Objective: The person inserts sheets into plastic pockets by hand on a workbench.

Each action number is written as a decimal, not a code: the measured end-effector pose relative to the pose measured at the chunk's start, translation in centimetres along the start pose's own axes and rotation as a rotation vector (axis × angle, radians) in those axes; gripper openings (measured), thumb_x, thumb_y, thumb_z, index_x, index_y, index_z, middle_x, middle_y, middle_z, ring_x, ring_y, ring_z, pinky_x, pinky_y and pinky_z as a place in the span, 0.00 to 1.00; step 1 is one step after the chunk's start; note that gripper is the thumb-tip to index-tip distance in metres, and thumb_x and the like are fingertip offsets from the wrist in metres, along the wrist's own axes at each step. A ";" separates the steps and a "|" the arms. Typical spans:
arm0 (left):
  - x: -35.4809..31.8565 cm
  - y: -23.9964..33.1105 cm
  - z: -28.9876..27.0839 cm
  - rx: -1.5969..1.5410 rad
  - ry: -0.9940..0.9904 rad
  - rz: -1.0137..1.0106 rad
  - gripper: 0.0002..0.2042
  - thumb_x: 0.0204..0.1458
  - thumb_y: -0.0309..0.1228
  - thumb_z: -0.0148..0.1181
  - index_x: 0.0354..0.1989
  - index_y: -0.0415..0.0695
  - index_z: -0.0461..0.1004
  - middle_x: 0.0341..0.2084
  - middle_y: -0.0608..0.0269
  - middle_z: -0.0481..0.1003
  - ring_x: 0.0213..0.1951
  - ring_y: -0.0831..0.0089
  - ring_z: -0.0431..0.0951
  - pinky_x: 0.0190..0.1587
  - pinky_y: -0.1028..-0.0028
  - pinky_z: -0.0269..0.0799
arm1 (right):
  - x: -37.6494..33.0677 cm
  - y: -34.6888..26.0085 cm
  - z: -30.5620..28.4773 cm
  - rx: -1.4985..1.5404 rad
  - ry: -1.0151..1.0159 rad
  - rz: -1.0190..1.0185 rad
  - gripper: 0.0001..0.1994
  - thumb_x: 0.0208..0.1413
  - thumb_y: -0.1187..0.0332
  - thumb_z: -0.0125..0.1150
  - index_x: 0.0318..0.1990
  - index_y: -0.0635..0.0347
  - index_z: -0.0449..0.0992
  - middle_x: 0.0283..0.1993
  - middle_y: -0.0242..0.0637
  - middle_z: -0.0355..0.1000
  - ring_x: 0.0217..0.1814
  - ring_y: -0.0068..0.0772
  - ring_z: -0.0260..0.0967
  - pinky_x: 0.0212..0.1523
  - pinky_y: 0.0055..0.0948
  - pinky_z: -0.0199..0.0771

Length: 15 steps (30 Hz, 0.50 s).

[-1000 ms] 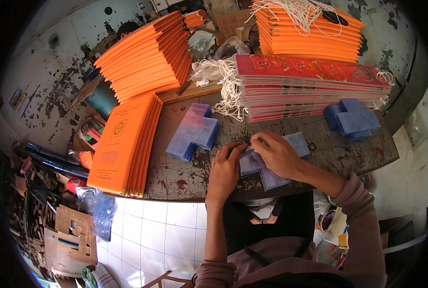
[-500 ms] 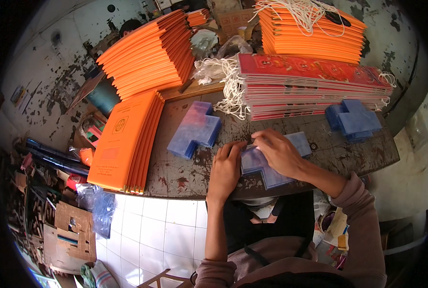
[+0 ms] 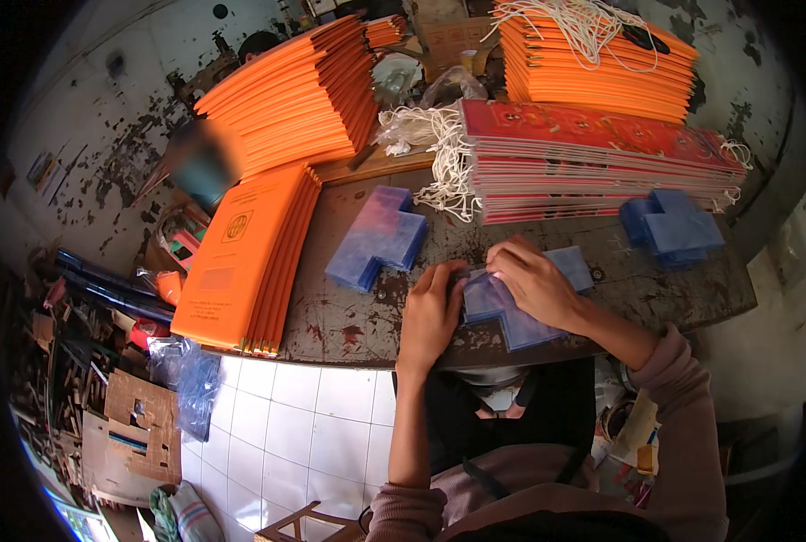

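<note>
Before me lie clear blue plastic sheets with a stepped outline, flat near the table's front edge. My left hand is closed at their left end, its thumb and fingers pinching the upper left corner. Over the middle of the sheets, my right hand pinches the upper edge of the plastic between thumb and curled fingertips. A stack of similar blue plastic pieces lies to the left of my hands. To the right sits another such stack.
Orange folders lean in a pile at the left, with a taller orange stack behind. Red printed bundles with white cords lie at the back, before more orange folders. The worn brown table ends above white floor tiles.
The view has shifted slightly, so the table things appear a little farther right. My right fingertips have curled in and drawn together on the plastic's upper edge. My left hand stays at its corner.
</note>
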<state>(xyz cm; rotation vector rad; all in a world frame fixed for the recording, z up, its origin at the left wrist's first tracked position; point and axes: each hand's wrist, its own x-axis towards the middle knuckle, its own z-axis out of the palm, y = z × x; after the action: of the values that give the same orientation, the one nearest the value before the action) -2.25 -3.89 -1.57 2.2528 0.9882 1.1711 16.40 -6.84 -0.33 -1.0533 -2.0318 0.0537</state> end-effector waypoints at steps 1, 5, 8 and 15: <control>0.0 0.0 0.0 -0.009 -0.005 0.001 0.10 0.54 0.24 0.53 0.45 0.40 0.71 0.37 0.47 0.74 0.39 0.47 0.75 0.41 0.59 0.71 | 0.0 0.1 0.0 0.002 -0.001 -0.002 0.08 0.45 0.82 0.57 0.35 0.68 0.69 0.38 0.42 0.67 0.44 0.45 0.66 0.46 0.39 0.68; 0.0 -0.1 0.0 -0.015 -0.012 -0.004 0.11 0.53 0.23 0.54 0.45 0.40 0.72 0.39 0.48 0.74 0.40 0.48 0.75 0.42 0.60 0.71 | -0.1 0.2 0.1 -0.013 0.007 -0.033 0.08 0.45 0.82 0.57 0.35 0.68 0.69 0.38 0.42 0.66 0.44 0.46 0.66 0.45 0.39 0.68; -0.2 0.0 -0.3 0.033 -0.063 -0.027 0.17 0.48 0.18 0.55 0.47 0.41 0.72 0.43 0.51 0.73 0.46 0.52 0.75 0.47 0.63 0.70 | -0.2 0.2 0.1 -0.021 0.005 -0.016 0.08 0.45 0.82 0.56 0.34 0.68 0.68 0.38 0.43 0.66 0.44 0.47 0.66 0.45 0.40 0.68; -0.2 -0.3 -0.1 0.041 -0.081 -0.015 0.19 0.43 0.16 0.54 0.47 0.42 0.74 0.45 0.53 0.73 0.47 0.52 0.74 0.49 0.63 0.70 | -0.2 0.2 0.1 -0.063 -0.024 -0.002 0.08 0.46 0.82 0.55 0.35 0.65 0.67 0.40 0.44 0.64 0.47 0.48 0.64 0.47 0.41 0.66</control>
<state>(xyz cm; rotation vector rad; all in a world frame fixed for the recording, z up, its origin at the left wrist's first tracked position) -2.55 -3.87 -1.83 2.3016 1.0045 1.0536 16.56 -6.82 -0.64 -1.0946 -2.0676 0.0019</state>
